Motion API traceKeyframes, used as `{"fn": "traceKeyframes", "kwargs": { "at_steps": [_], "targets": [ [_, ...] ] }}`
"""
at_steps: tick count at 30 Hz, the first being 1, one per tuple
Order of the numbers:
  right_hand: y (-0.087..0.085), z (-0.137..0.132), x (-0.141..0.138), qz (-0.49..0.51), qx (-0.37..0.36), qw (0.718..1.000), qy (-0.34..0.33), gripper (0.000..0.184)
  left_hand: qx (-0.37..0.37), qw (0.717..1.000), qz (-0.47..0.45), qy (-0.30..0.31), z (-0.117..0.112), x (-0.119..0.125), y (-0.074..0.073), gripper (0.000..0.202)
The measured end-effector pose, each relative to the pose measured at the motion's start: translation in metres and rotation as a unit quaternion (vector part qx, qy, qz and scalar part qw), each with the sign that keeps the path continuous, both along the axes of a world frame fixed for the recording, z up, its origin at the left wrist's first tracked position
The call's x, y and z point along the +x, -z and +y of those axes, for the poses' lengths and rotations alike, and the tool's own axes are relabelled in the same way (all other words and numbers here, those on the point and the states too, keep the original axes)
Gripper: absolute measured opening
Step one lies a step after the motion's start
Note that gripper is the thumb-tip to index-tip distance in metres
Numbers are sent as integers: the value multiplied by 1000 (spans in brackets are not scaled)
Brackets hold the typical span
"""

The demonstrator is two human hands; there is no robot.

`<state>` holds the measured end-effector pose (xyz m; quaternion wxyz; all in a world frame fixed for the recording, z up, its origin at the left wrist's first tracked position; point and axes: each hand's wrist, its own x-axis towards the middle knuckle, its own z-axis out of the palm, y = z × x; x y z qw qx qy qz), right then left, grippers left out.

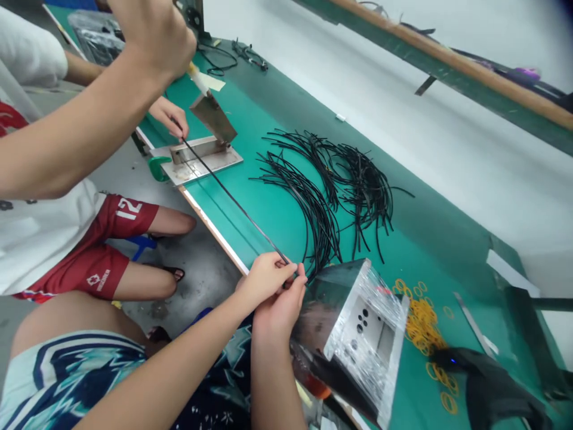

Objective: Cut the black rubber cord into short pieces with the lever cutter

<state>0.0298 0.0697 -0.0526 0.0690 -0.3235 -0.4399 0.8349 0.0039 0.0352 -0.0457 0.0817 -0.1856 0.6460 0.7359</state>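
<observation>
Left hand (264,278) and right hand (281,307) clenched on the black rubber cord (233,206) end, keeping it taut across the green worktop (286,149) to the metal shear (201,158), upper left, where a co-worker's hand (168,116) steadies it.

Left forearm (170,373) rising from 7 o'clock; right forearm (272,382) rising from 6 o'clock. Left hand (264,280) and right hand (278,313) touching at the frame's lower centre, both closed in a pinch, fingertips (299,285) directed toward 1 o'clock; wrists slightly bent.
</observation>
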Motion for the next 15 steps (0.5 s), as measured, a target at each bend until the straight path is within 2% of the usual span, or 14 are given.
{"fn": "traceKeyframes", "kwargs": {
  "at_steps": [6,11,15],
  "targets": [
    [-1,6,-1,-37,8,999,-9,52,-22,1000,-5,-16,6,3,3,18],
    [1,11,-1,-36,-31,999,-5,50,14,1000,-19,-14,8,3,6,23],
    [1,11,-2,-46,-45,998,0,48,86,993,-19,-79,14,3,17,27]
  ]
}}
